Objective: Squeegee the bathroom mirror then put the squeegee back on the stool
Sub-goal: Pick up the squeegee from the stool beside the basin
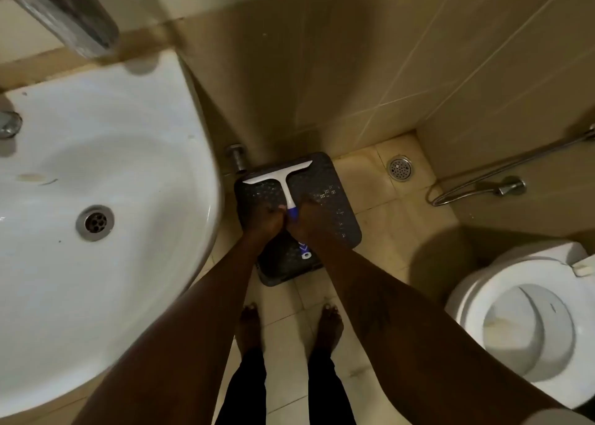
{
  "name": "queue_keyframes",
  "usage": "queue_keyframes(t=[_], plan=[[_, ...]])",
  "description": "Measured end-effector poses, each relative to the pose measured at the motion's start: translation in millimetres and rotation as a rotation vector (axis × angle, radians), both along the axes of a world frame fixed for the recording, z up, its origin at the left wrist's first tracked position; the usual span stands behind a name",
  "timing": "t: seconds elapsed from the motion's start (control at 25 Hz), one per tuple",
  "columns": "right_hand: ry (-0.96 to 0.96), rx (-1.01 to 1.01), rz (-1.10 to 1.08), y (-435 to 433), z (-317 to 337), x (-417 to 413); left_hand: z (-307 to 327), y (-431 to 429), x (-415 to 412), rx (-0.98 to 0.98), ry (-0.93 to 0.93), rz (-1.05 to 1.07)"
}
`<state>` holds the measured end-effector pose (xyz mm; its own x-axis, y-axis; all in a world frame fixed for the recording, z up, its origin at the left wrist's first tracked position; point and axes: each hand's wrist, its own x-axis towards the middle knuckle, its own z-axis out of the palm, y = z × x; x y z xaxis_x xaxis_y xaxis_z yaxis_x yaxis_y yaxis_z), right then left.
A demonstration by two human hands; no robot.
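Observation:
A white squeegee (283, 179) with a blue handle end lies over the dark perforated stool (335, 199) on the floor between sink and toilet. Its blade points toward the wall. My left hand (262, 220) and my right hand (309, 220) meet at the handle's blue end, and both grip it from either side. The mirror is out of view.
A white sink (96, 183) fills the left side, with a glass shelf (70, 22) above it. A toilet (528, 324) stands at the right. A floor drain (400, 168) and a spray hose (483, 186) lie beyond the stool. My bare feet (289, 324) stand on pale tiles.

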<state>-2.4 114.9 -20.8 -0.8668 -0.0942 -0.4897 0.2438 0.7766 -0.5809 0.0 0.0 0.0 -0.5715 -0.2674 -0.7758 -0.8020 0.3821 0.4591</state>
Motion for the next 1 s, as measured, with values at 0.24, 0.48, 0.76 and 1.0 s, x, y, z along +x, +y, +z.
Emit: queue_keyframes(t=[0.24,0.48,0.76,1.0], plan=[[-0.079,0.053,-0.019,-15,-20,-4,-17,-1,1,0.058,-0.081,0.078],[-0.062,-0.091,-0.181,-5,38,9,38,-1,4,0.127,-0.013,0.14],[0.045,-0.168,-0.17,-4,162,7,157,-8,-3,0.073,0.168,-0.001],[0.185,-0.264,-0.184,-1,253,7,265,-7,-3,0.106,0.304,0.038]])
